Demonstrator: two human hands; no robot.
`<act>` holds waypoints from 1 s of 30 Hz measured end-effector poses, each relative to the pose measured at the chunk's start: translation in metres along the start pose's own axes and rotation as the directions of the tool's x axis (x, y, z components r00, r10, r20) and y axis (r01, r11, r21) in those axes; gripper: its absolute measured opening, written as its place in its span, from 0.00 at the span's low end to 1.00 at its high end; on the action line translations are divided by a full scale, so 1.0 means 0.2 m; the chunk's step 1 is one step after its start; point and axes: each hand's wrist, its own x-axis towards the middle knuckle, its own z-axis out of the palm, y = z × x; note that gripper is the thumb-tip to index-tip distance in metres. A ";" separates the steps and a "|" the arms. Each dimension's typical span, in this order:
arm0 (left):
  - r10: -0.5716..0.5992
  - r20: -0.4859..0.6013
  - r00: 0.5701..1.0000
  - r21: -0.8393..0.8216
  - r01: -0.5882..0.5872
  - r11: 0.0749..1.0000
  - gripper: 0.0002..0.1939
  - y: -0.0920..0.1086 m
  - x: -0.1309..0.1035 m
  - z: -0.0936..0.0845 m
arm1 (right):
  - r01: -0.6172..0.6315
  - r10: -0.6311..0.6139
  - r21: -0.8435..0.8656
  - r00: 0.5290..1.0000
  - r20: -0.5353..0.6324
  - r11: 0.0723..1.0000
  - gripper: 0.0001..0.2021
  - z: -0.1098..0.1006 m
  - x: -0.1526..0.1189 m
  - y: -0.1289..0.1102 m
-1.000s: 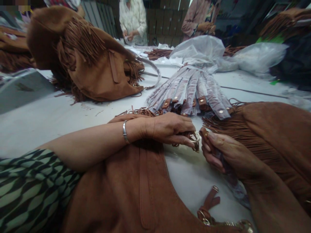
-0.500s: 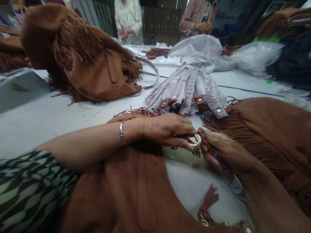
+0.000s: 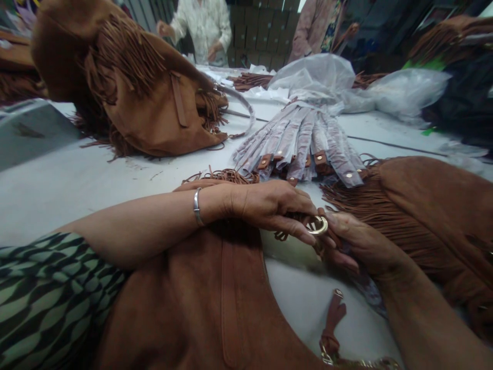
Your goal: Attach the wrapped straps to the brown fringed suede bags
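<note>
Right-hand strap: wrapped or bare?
Wrapped, at least partly: film shows on the strap below the right hand. Its far end is hidden.

strap bundle point(image 3: 300, 136) on table point(image 3: 77, 190) | behind front bag point(image 3: 192, 303) | left of right bag point(image 3: 439, 195)

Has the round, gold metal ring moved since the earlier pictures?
Yes; the ring has shifted slightly right, toward the right hand, judged against the fanned, plastic-wrapped brown straps.

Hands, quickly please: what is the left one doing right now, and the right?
Left hand: closed, pinching a gold ring.
Right hand: closed, holding a brown strap partly wrapped in plastic.
</note>
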 end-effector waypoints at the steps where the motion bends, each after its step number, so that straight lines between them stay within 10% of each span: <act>1: -0.014 0.007 1.000 -0.026 0.014 1.000 0.14 0.00 0.00 0.00 | 0.003 -0.003 -0.003 1.000 -0.005 1.000 0.26 0.00 0.00 0.00; 15: -0.098 0.106 0.990 -0.237 0.120 0.964 0.13 0.01 -0.01 -0.03 | 0.015 -0.017 0.017 0.995 0.095 1.000 0.23 0.00 -0.04 0.01; 23: -0.098 0.059 0.993 -0.023 0.100 0.995 0.19 -0.03 0.01 0.01 | 0.039 -0.055 -0.377 0.998 -0.033 0.926 0.25 -0.01 -0.12 -0.06; 30: -0.181 -0.051 0.982 0.208 0.188 0.960 0.19 -0.02 0.00 0.01 | 0.032 -0.076 -0.349 0.991 -0.113 0.937 0.24 0.07 -0.09 -0.05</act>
